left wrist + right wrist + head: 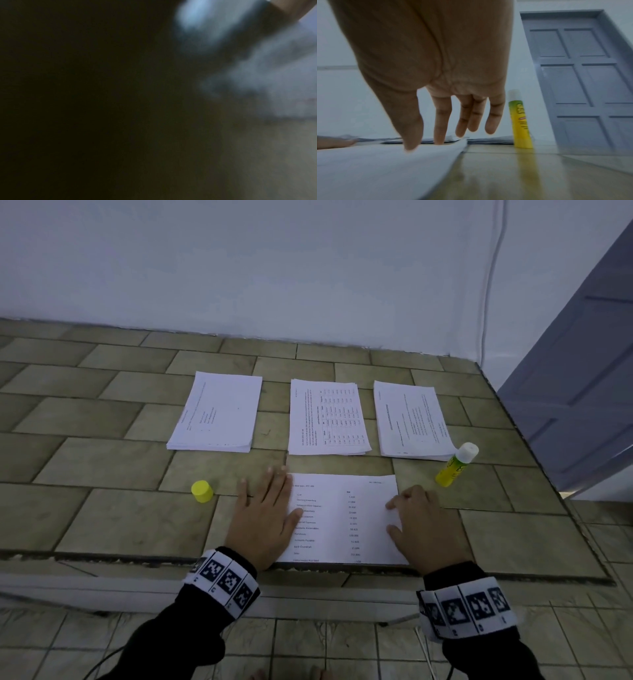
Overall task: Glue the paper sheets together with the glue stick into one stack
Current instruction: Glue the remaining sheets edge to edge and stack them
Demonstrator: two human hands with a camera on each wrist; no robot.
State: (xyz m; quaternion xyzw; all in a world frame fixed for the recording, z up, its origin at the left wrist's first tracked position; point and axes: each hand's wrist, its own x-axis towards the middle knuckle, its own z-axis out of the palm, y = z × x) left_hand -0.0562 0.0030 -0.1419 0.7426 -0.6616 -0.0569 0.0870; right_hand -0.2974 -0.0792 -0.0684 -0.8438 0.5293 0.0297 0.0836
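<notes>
On the tiled ledge [120,522], both flat, unclenched grips press 1 sheet [346,518]; left-wrist view dark.

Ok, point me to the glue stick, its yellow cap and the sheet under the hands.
glue stick [451,469], head view, yellow body
yellow cap [202,491], head view, top face
sheet [346,515], head view, printed middle

We count three flat stacks of white printed paper sheets [215,414] [328,417] [412,421] in a row; one printed white sheet [346,518] nearer; an uncapped yellow glue stick [455,464] upright; its yellow cap [202,491] apart.
</notes>
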